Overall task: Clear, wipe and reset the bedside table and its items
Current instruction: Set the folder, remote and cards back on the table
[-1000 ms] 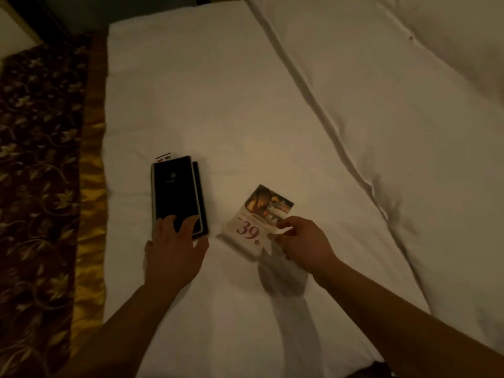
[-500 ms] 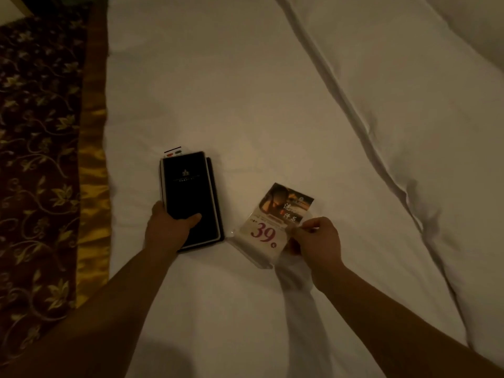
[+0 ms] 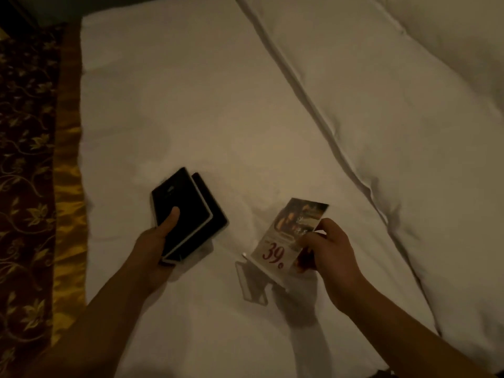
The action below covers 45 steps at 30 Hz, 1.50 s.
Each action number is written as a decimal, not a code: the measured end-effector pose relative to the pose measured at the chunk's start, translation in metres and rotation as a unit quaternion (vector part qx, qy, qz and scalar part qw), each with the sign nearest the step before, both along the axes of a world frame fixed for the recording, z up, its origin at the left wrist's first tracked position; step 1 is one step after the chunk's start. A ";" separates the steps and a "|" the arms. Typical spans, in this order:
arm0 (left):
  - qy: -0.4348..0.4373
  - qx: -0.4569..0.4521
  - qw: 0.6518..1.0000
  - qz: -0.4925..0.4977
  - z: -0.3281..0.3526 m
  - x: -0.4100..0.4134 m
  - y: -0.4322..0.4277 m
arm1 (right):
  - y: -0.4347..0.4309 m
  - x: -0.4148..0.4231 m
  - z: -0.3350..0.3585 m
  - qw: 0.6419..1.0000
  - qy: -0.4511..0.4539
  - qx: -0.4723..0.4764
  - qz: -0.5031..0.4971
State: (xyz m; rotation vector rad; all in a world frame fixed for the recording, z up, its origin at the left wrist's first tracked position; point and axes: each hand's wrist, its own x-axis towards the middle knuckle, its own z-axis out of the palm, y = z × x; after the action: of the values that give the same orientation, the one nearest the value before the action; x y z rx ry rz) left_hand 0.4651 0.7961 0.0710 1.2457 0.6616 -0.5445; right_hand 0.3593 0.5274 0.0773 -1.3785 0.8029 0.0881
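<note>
Two stacked black folders (image 3: 191, 211) with pale edges are lifted off the white bed, tilted. My left hand (image 3: 155, 246) grips them at their near end, thumb on top. A clear acrylic sign stand (image 3: 283, 241) with a printed card reading "39" in red is raised above the sheet; its clear base hangs near the bedding. My right hand (image 3: 327, 246) pinches the stand at its right edge. The bedside table is out of view.
The white bed sheet (image 3: 204, 105) fills the middle. A thick white duvet (image 3: 409, 118) lies folded along the right. On the left run a gold bed skirt (image 3: 68, 214) and a dark floral carpet (image 3: 24, 173).
Both hands closed on their items and lifted them off the sheet. The black folders turned clockwise in my left hand. The sign stand rose and tilted in my right.
</note>
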 end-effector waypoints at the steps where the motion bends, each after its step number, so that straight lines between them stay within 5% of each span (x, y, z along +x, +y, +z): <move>1: -0.003 -0.004 1.000 -0.006 0.002 -0.007 -0.005 | -0.007 -0.005 0.003 1.000 -0.005 -0.003 0.000; 11: -0.099 0.119 0.979 -0.135 0.029 -0.060 -0.119 | -0.105 -0.076 0.034 0.996 -0.064 -0.045 -0.049; 24: -0.162 0.061 0.931 -0.321 0.062 -0.193 -0.412 | -0.324 -0.282 0.072 0.958 -0.072 -0.079 -0.265; 36: -0.268 0.114 0.822 -0.489 0.070 -0.307 -0.601 | -0.458 -0.447 0.074 0.897 -0.055 -0.066 -0.433; 45: -0.303 0.110 0.773 -0.547 0.069 -0.366 -0.690 | -0.508 -0.530 0.058 0.856 -0.052 -0.072 -0.509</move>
State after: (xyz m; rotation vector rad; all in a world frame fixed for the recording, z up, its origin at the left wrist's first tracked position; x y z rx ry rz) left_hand 0.0989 0.1062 0.1401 1.8628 -0.6667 -0.9483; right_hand -0.1708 0.0192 0.1356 -0.9270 1.3724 -0.8827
